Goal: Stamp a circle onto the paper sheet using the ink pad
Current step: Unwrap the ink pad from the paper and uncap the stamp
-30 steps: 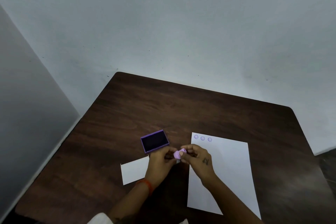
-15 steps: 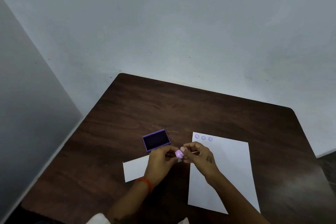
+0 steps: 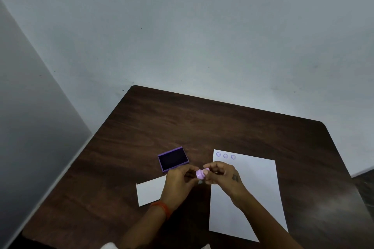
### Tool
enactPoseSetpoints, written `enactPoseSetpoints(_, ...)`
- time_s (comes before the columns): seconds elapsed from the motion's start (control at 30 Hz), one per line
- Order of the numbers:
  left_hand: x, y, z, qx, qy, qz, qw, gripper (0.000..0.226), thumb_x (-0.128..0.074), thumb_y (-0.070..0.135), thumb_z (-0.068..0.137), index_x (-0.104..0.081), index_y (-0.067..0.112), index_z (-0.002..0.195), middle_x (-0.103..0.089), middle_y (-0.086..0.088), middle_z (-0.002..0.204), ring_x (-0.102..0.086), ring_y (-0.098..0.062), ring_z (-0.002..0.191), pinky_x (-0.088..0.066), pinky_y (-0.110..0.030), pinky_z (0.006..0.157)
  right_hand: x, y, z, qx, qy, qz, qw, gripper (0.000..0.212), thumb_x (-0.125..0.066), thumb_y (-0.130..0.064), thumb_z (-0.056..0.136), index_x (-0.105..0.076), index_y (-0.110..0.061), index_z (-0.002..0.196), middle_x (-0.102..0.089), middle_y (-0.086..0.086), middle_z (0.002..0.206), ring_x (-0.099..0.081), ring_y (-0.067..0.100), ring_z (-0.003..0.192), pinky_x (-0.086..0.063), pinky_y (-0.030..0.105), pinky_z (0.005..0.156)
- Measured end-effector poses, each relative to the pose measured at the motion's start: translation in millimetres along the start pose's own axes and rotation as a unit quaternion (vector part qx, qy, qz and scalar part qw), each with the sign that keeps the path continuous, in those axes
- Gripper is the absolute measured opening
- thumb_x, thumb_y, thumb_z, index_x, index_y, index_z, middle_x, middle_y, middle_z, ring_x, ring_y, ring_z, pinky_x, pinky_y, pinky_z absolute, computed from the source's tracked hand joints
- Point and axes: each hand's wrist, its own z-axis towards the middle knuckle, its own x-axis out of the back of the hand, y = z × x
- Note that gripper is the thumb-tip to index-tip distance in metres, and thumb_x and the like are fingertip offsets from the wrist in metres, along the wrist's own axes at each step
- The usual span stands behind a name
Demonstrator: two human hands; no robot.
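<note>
A small lilac stamp (image 3: 200,174) is pinched between the fingertips of my left hand (image 3: 180,180) and my right hand (image 3: 222,176), above the table between the ink pad and the sheet. The open purple ink pad (image 3: 173,159) with its dark pad lies just beyond my left hand. The white paper sheet (image 3: 257,192) lies to the right, partly under my right forearm. Three purple circle prints (image 3: 225,155) sit in a row along its top left edge.
A small white card (image 3: 149,191) lies on the dark wooden table (image 3: 202,127) left of my left wrist, which wears an orange band. A pale wall stands close behind the table, and the table's left edge borders a grey panel.
Both hands stay together on the stamp with only slight finger shifts. The view has tilted a little, so the table appears slightly lower and to the right.
</note>
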Motion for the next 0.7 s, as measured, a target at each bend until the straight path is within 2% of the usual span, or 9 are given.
enactPoseSetpoints(0.13,-1,-2,0,-0.006,0.004,0.015,1.0,0.011,-0.072,0.018,0.078,-0.071,0.019,0.089,-0.06,0.026,0.077,-0.057,0.02,0.079,-0.04,0.006,0.07,-1,-1,-2,-0.011,0.007,-0.025,1.0,0.024,-0.069,-0.034,0.08,-0.07,-0.012,0.09,-0.071,0.003,0.083,-0.069,0.013,0.071,-0.053,0.012,0.063)
enactPoseSetpoints(0.27,-1,-3,0,0.005,-0.004,0.01,1.0,0.01,-0.072,0.021,0.078,-0.071,0.023,0.087,-0.061,0.027,0.077,-0.059,0.016,0.081,-0.042,0.004,0.071,3,-2,-2,-0.008,-0.02,0.009,1.0,0.019,-0.07,-0.025,0.08,-0.071,-0.009,0.09,-0.073,0.01,0.092,-0.069,0.024,0.085,-0.057,0.025,0.077)
enactPoseSetpoints(0.4,-1,-6,1,0.041,-0.004,-0.002,0.999,0.017,-0.073,0.015,0.077,-0.067,0.03,0.083,-0.062,0.025,0.08,-0.061,0.01,0.078,-0.04,0.005,0.071,9,-4,-1,-0.063,-0.018,0.109,0.992,0.016,-0.069,-0.02,0.081,-0.07,-0.012,0.095,-0.072,0.006,0.093,-0.07,0.022,0.086,-0.057,0.017,0.068)
enactPoseSetpoints(0.47,-2,-9,2,0.057,-0.002,-0.013,0.998,0.016,-0.073,0.012,0.077,-0.068,0.024,0.087,-0.066,0.018,0.085,-0.062,0.006,0.081,-0.042,0.004,0.071,13,-3,0,-0.116,-0.031,0.209,0.97,0.014,-0.065,-0.011,0.084,-0.07,-0.01,0.097,-0.074,0.007,0.093,-0.072,0.021,0.085,-0.059,0.02,0.068)
enactPoseSetpoints(0.57,-6,-14,4,0.079,-0.01,-0.016,0.997,0.017,-0.073,0.011,0.077,-0.068,0.02,0.089,-0.068,0.011,0.09,-0.064,0.0,0.085,-0.047,-0.002,0.07,18,0,-2,-0.174,-0.044,0.359,0.916,0.02,-0.058,0.0,0.086,-0.076,-0.01,0.081,-0.078,0.009,0.082,-0.074,0.02,0.075,-0.06,0.023,0.061)
enactPoseSetpoints(0.7,-12,-19,6,0.093,-0.046,0.0,0.995,0.014,-0.072,0.012,0.077,-0.067,0.023,0.085,-0.071,0.007,0.091,-0.066,-0.005,0.086,-0.048,-0.011,0.077,22,3,-6,-0.2,-0.058,0.462,0.862,0.026,-0.054,0.002,0.087,-0.077,-0.005,0.077,-0.077,0.014,0.084,-0.075,0.021,0.073,-0.061,0.026,0.058)
